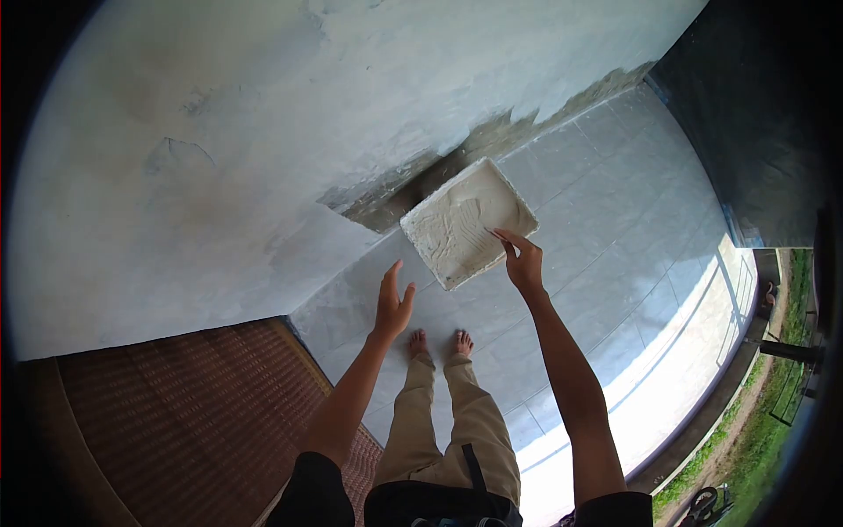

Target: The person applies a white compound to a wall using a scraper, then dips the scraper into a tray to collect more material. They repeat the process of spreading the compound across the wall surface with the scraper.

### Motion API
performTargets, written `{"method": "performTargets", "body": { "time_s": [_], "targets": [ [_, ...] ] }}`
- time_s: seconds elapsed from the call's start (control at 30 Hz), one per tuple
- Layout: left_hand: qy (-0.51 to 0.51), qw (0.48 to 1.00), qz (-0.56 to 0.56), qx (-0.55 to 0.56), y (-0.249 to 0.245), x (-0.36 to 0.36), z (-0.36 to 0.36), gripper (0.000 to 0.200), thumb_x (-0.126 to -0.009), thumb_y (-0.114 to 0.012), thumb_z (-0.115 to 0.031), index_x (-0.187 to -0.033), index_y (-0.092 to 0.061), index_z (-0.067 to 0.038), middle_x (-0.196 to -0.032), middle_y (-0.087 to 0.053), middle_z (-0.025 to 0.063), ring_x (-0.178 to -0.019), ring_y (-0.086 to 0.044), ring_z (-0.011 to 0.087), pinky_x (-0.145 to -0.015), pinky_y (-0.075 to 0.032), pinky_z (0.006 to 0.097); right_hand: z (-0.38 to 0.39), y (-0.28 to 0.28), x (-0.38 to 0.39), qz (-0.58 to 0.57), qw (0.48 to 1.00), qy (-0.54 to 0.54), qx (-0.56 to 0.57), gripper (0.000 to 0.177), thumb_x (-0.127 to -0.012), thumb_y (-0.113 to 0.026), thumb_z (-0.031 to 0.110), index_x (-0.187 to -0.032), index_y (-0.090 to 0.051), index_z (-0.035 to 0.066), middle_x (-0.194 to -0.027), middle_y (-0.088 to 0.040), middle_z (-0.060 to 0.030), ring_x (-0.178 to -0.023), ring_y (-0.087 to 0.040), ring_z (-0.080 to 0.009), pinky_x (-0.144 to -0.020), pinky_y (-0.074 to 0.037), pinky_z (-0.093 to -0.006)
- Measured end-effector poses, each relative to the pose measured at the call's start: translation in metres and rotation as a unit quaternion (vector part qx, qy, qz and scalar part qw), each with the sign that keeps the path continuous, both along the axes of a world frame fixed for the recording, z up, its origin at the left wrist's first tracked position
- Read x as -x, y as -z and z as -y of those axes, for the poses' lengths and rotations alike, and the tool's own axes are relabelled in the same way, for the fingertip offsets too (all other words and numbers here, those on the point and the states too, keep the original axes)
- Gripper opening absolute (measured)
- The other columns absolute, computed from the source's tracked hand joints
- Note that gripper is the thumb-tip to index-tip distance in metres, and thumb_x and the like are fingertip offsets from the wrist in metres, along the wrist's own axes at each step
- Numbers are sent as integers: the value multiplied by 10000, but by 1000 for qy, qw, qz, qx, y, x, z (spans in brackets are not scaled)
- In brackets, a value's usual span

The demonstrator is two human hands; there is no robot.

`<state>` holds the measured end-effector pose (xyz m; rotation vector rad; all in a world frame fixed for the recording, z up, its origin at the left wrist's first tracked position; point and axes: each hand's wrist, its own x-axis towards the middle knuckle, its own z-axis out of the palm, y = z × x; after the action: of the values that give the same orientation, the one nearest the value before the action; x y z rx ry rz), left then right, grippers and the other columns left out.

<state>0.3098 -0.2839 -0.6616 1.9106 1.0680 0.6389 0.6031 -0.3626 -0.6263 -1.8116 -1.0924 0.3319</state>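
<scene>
A rectangular, paste-crusted tray [428, 262] lies below me near the foot of the wall. Thick cream-coloured paste [465, 215] fills it, with ridged marks drawn through the middle. Over the tray's near right side, my right hand [524, 263] is closed in a pinch. A thin edge shows at its fingertips, too small to name. My left hand [393, 303] hangs in the air to the left of the tray, fingers apart and nothing in it.
The wall [263, 158] is coated pale, with a bare grey strip low down by the tiled floor [588, 202]. A brown woven panel [193, 413] stands at lower left. Dark sheeting [746, 132] hangs at upper right. My bare feet [441, 342] stand on the tiles.
</scene>
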Motion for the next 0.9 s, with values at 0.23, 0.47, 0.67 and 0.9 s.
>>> {"method": "performTargets", "body": {
  "time_s": [0.23, 0.47, 0.67, 0.9],
  "targets": [
    [-22, 996, -4, 92, 101, 1, 15, 574, -1013, -581, -157, -1523, -369, 1, -1524, -447, 217, -1435, -424, 333, -1196, -308, 438, 3, 95, -3, 108, 988, -96, 58, 309, -912, -609, -37, -1154, -755, 86, -1144, -740, -139, -1116, -680, -353, -1008, -524, -449],
    [-31, 992, -10, 122, 176, -16, 9, 635, -1018, -584, -179, -1562, -304, -10, -1556, -393, 224, -1456, -385, 359, -1192, -314, 447, -12, 164, -22, 131, 984, -103, 69, 301, -906, -595, -48, -1142, -739, 71, -1118, -738, -146, -1063, -690, -360, -948, -547, -440],
    [-26, 991, 18, 132, 213, -38, -3, 695, -1019, -576, -176, -1595, -227, -8, -1571, -365, 234, -1470, -362, 363, -1205, -291, 447, -47, 166, -50, 113, 990, -45, 74, 266, -949, -595, -18, -1164, -721, 75, -1080, -743, -162, -975, -723, -348, -820, -581, -428],
    [-31, 990, 34, 136, 222, -54, -3, 736, -1024, -571, -205, -1609, -176, -1, -1575, -331, 230, -1442, -372, 348, -1190, -303, 453, -68, 172, -62, 156, 980, -71, 100, 248, -960, -582, -20, -1148, -719, 68, -1003, -742, -193, -907, -731, -366, -751, -584, -419]
  ]
}}
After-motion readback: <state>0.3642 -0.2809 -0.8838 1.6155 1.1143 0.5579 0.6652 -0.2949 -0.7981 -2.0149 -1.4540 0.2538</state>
